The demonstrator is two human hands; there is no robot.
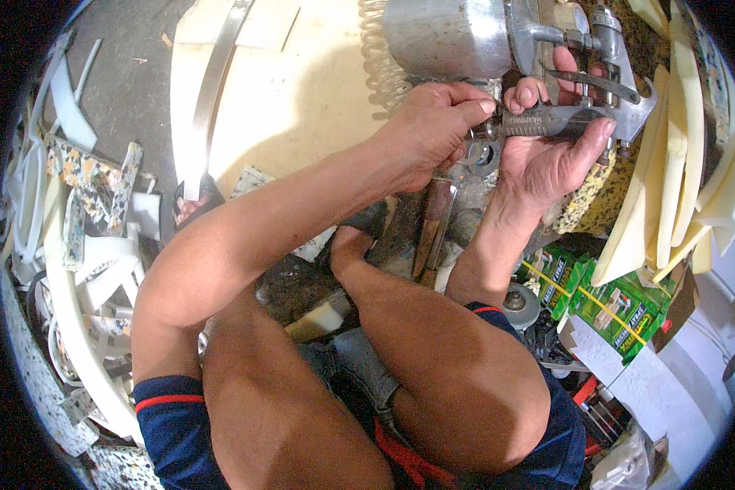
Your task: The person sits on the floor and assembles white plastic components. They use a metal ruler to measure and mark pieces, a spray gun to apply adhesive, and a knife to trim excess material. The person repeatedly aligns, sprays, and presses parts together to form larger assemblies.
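My right hand (547, 163) is wrapped around the dark grey handle of a spray gun (551, 121), its thumb along the handle and fingertips showing on the far side. The gun lies sideways, with its curved lever and metal body to the right. Its large silver cup (449, 41) is just beyond my hands. My left hand (441, 131) is closed, thumb and forefinger pinched at the handle's left end, by some small metal fittings. What the left fingers hold is hidden. A round metal ring (482, 157) shows just below them.
A clear coiled hose (376, 61) lies beside the cup. A long metal strip (212, 98) crosses a pale board (261, 106). Cream foam strips (670, 163) lean at the right, above green packages (621, 306). Foam offcuts (98, 188) pile up at the left. A wooden-handled tool (434, 220) lies below.
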